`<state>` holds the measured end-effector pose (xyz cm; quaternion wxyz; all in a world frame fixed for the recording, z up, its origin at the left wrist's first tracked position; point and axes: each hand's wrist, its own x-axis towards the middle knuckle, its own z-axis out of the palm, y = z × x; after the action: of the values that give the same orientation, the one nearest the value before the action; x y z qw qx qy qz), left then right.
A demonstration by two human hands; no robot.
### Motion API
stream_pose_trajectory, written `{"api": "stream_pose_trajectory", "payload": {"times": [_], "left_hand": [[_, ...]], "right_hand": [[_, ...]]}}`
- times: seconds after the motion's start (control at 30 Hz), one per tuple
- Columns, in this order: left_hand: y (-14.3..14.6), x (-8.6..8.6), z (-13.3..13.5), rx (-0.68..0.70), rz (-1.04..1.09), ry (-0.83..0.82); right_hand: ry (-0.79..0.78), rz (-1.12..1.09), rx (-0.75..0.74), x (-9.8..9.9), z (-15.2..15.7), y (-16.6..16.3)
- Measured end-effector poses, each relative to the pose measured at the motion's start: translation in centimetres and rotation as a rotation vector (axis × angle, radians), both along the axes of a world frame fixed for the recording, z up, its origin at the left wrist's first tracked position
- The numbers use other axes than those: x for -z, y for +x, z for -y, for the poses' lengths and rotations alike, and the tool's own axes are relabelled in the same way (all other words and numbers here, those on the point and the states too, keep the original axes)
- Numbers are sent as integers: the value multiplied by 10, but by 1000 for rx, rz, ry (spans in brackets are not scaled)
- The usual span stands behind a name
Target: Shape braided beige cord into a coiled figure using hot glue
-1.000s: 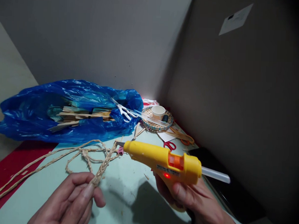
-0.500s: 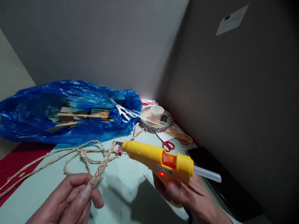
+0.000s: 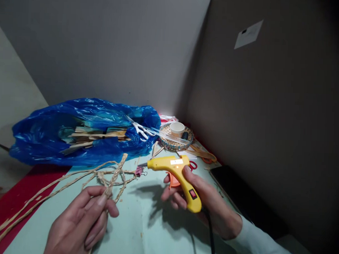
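My left hand pinches a braided straw cord between thumb and forefinger, its end sticking up. Long loops of the cord trail over the table to the left. In my right hand is a yellow hot glue gun, its nozzle pointing left, apart from the cord's end. The orange trigger shows in front of my fingers, and a black cable hangs from the handle. Just past the nozzle, a pink binder clip sits at a loop of the cord.
A blue plastic bag holding flat straw strips lies at the back left, with white scissors on it. A woven basket holds a paper cup. Red scissors lie behind the gun; a dark flat object is at right.
The glue gun has drawn away from the cord's end to the right and turned, so its handle and red switch now show. My left hand still holds the cord.
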<state>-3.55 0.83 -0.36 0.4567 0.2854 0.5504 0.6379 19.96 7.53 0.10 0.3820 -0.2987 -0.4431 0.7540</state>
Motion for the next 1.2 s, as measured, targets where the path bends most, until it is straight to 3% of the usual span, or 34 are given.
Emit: {"api": "stream_pose_trajectory", "payload": {"times": [0.17, 0.3, 0.5, 0.73, 0.83, 0.97, 1.07, 1.2], "left_hand": [[-7, 0, -6, 63, 24, -19], [-8, 3, -7, 78, 20, 3], [-5, 1, -6, 113, 0, 12], [1, 4, -1, 144, 16, -40], [8, 5, 5, 193, 27, -75], [18, 2, 11, 249, 1, -87], [23, 0, 12, 239, -66, -82], [25, -1, 13, 223, -195, -90]], "right_hand": [[-243, 86, -58, 18, -2, 4], [-203, 255, -91, 20, -5, 8], [96, 570, -134, 8, -1, 17], [604, 958, 163, -18, 8, 15], [717, 842, 83, -28, 7, -3], [623, 439, 1, -32, 2, -26], [688, 387, 52, -29, 3, -32], [897, 371, 115, -25, 9, -32]]}}
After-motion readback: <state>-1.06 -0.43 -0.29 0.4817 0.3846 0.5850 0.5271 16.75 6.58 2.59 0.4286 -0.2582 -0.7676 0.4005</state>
